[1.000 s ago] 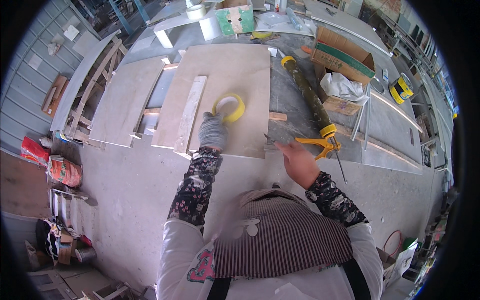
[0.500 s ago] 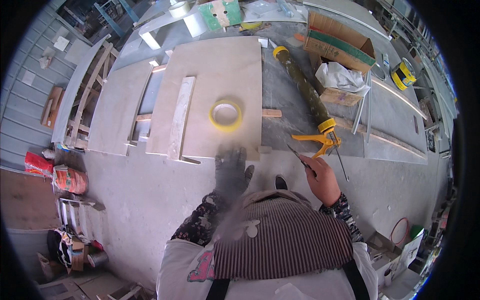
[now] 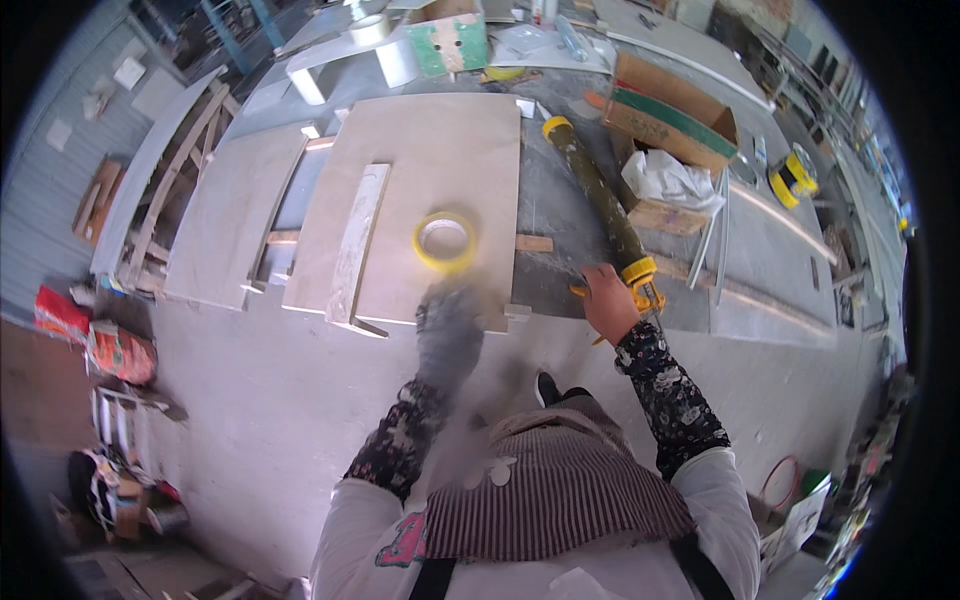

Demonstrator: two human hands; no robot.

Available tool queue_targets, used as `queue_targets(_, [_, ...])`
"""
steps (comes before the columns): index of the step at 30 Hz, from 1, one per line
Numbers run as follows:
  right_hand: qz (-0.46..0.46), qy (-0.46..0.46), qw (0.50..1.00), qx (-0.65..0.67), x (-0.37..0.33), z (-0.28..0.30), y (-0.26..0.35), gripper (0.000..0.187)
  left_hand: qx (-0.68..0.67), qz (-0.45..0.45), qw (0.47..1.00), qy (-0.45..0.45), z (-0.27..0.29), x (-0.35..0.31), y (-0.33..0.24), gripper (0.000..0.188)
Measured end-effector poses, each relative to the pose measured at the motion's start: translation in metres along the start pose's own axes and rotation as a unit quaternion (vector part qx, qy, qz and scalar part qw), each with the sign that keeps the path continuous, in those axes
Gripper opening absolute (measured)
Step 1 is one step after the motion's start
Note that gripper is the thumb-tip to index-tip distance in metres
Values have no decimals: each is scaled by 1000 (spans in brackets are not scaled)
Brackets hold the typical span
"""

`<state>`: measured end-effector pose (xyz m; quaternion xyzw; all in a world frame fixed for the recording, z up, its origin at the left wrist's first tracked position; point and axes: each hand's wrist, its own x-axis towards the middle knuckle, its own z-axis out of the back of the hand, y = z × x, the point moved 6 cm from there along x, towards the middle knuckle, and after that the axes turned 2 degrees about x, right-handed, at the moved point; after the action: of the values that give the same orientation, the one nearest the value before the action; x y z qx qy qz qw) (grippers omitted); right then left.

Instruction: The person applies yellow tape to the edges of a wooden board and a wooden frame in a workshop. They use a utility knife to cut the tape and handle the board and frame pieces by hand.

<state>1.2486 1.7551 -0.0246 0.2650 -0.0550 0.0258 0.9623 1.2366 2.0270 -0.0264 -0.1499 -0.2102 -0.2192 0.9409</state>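
A roll of yellow tape (image 3: 444,243) lies flat on a pale board (image 3: 450,140). My left hand (image 3: 449,335), in a grey glove, is over the board's near edge, just short of the tape. Motion smears its fingers. My bare right hand (image 3: 608,303) is closed over the orange handle of a caulking gun (image 3: 600,195), which lies slantwise on the table. Bits of the handle show beside and below the hand. What the fingers hold is hidden, and no knife shows now.
A narrow wood strip (image 3: 358,240) lies left of the tape. Beyond the gun stand a cardboard box (image 3: 675,115) and crumpled white paper (image 3: 672,178). Metal strips (image 3: 712,235) and a yellow-black can (image 3: 794,177) are farther right. Another board (image 3: 230,215) lies left.
My right hand has moved up and left from below the gun onto its handle; the knife it held has gone from sight. My left hand has moved slightly, still near the tape.
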Motion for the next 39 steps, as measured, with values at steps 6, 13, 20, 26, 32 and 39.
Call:
queue_targets(6, [193,19,980,-54,48,15,18,30,-364,456,787,-198,-30,-93,70,31])
queue_targets(13, [354,145,923,-39,80,-16,30,34,-480,583,643,-130,-135,-57,22,43])
queue_targets(20, [445,117,886,-55,114,-21,39,43,-289,647,672,-215,-95,-48,-91,48])
queue_targets(26, [424,111,893,-97,174,-66,54,47,-325,584,697,-259,-105,-90,-117,31])
queue_targets(32, [442,67,894,-42,192,-91,45,49,-220,457,719,-474,-78,-88,-76,43])
queue_targets(39, [433,77,898,-10,188,-76,45,52,-234,503,818,-153,-54,-32,-87,64])
